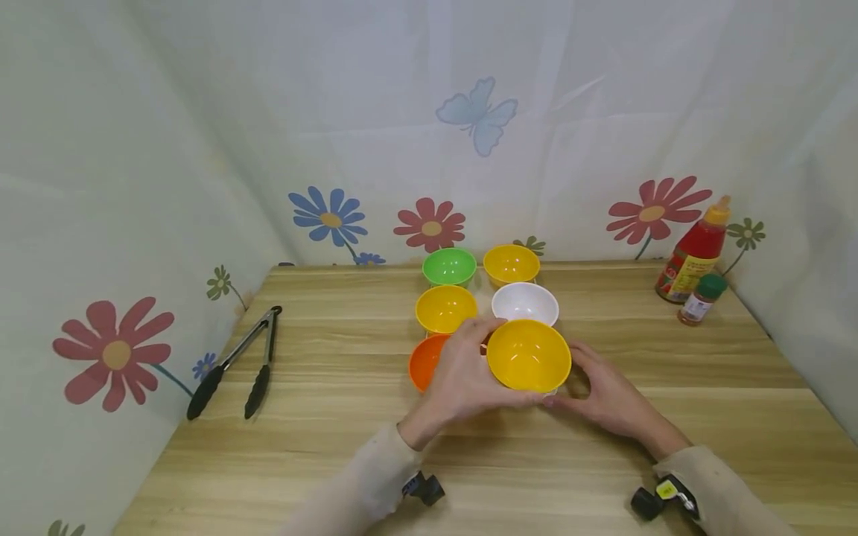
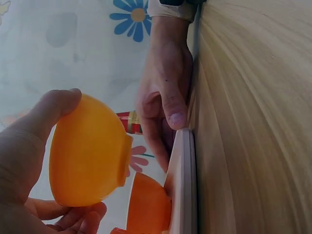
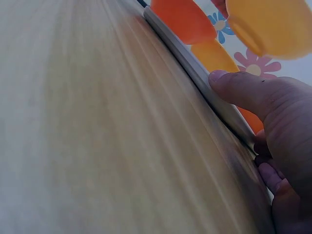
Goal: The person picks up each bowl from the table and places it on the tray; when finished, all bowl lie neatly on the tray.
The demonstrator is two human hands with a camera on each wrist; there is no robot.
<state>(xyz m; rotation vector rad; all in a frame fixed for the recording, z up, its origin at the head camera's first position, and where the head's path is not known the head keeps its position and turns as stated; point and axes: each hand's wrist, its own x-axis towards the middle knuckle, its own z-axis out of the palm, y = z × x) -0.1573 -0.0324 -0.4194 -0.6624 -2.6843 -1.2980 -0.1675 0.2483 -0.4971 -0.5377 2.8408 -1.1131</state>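
My left hand (image 1: pixel 462 372) holds a yellow bowl (image 1: pixel 529 357), thumb at its rim and fingers around the side. In the left wrist view the bowl is raised, apart from the white tray (image 2: pixel 184 180) below. My right hand (image 1: pixel 613 398) grips that tray's edge at the near right, thumb on top; its other fingers are partly hidden. On the tray stand an orange bowl (image 1: pixel 422 363), partly behind my left hand, a yellow bowl (image 1: pixel 445 309), a green bowl (image 1: pixel 449 266), another yellow bowl (image 1: pixel 512 264) and a white bowl (image 1: pixel 525 303).
Black-handled metal tongs (image 1: pixel 241 361) lie spread at the left of the wooden table (image 1: pixel 322 454). A red sauce bottle (image 1: pixel 693 253) and a small green-capped jar (image 1: pixel 701 299) stand at the back right. Flower-patterned curtain (image 1: pixel 375 112) encloses the back and sides.
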